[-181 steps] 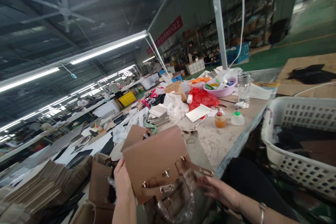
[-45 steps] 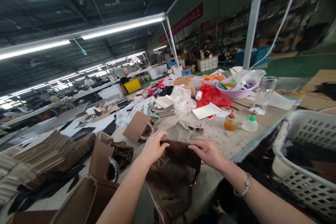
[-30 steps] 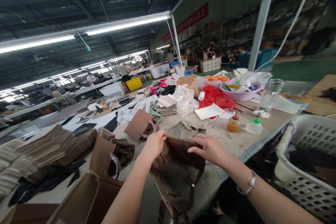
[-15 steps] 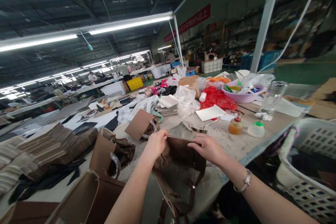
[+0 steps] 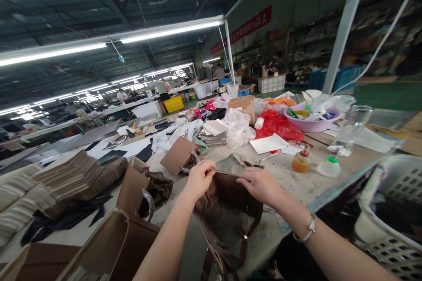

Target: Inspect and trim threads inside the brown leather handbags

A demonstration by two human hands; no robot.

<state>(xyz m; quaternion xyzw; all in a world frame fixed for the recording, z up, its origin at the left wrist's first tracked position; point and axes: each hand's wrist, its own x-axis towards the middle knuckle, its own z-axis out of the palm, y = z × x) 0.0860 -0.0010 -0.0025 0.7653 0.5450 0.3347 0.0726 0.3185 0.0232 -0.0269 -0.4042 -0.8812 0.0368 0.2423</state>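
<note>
A brown handbag (image 5: 231, 210) stands with its mouth facing me at the table's near edge, and its strap hangs at the near side. My left hand (image 5: 200, 181) pinches the far rim at its left end. Toward the right end of that same rim, my right hand (image 5: 259, 183) grips the edge between thumb and fingers. The bag's inside is dark, so its bottom is hard to make out. Left of the bag lie another brown bag (image 5: 132, 189) with a plastic-wrapped handle and a smaller brown bag (image 5: 178, 154) behind it.
Stacked brown panels (image 5: 75, 175) lie at left. Right of the hands stand an amber glue bottle (image 5: 300, 162) and a green-capped bottle (image 5: 329, 167). Behind are a red plastic bag (image 5: 278, 126) and a purple basin (image 5: 313, 125). A white basket (image 5: 379, 215) stands beside the table.
The view has shifted slightly, so the scene sits a little farther right. Both hands keep their hold on the handbag's rim, with little other movement.
</note>
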